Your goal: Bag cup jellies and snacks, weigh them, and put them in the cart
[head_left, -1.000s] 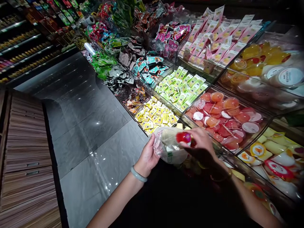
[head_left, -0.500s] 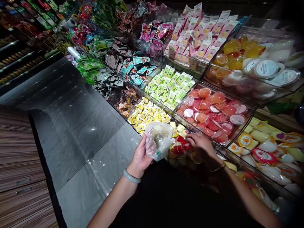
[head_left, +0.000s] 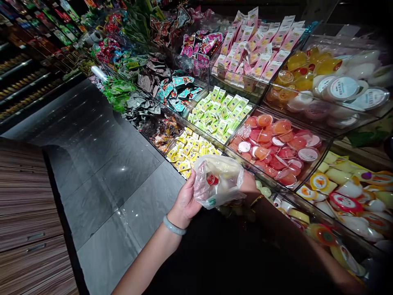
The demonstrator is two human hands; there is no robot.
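A clear plastic bag with green print hangs in my left hand, its mouth spread and facing up. Thumb and fingers of that hand pinch the bag's left side. Inside the bag's mouth shows a small red jelly cup. My right hand is against the bag's right side, and its fingers are hidden by the plastic, so I cannot see what they hold. Just left of the bag lie small yellow packets. The bin below the bag is mostly covered by it.
Behind are bins of green packets, red jelly cups and pink packets. To the right are pudding cups. Clear bin walls divide them. On the left are grey floor tiles and a wooden cabinet.
My right hand has left the bin of red and pale cups and come up against the bag. The bag has shifted slightly right and opened wider, with a red jelly cup now visible in it.
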